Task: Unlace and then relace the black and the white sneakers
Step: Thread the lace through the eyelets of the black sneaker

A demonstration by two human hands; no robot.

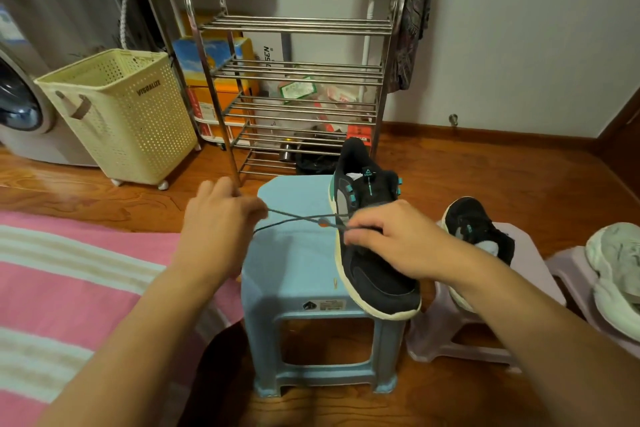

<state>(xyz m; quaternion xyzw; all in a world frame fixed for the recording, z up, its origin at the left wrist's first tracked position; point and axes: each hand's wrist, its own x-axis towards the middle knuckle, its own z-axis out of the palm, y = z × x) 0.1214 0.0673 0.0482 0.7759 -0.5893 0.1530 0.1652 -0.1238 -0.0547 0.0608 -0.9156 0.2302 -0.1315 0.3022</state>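
Note:
A black sneaker (375,274) with teal eyelet loops and a cream sole lies on a blue plastic stool (294,253), toe toward me. My left hand (218,218) pinches one dark lace (298,218) strand, pulled out to the left over the stool. My right hand (391,239) rests over the sneaker's lacing area and pinches the other strand near the eyelets; the two strands cross between my hands. A second black sneaker (479,229) sits on a lilac stool (530,263) to the right. A white sneaker (616,270) lies on another lilac stool at the far right edge.
A steel shoe rack (294,80) stands behind the blue stool against the wall. A cream laundry basket (121,114) and a washing machine (24,104) are at the left. A pink striped bed cover (69,288) fills the lower left. The floor is wood.

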